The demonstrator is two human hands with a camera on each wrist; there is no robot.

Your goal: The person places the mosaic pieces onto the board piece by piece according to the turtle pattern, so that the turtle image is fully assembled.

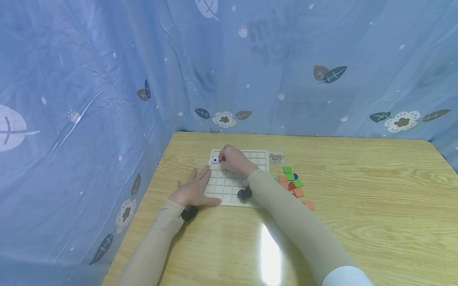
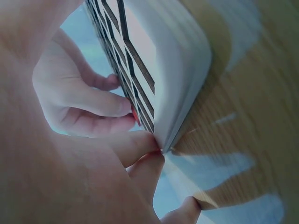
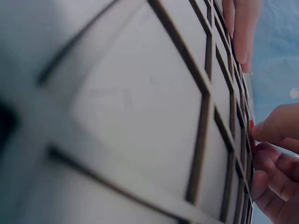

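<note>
A white grid board [image 1: 223,186] lies on the wooden table. In its upper left cell sits a white tile with a dark round mark [image 1: 215,159]. Just beside that tile, my right hand [image 1: 234,159] pinches a small red piece [image 3: 252,135] against the board. My left hand [image 1: 193,192] rests with spread fingers at the board's left edge, its thumb at the lower left corner; in the left wrist view its fingertips [image 2: 156,144] touch the rim. The right forearm hides the board's lower right part.
Right of the board lie several green tiles [image 1: 288,169], orange tiles [image 1: 309,205], partly covered red pieces [image 1: 291,186] and a blue piece [image 1: 295,176]. A small printed card [image 1: 276,157] lies by the upper right corner. A blue patterned curtain [image 1: 286,79] stands behind and left.
</note>
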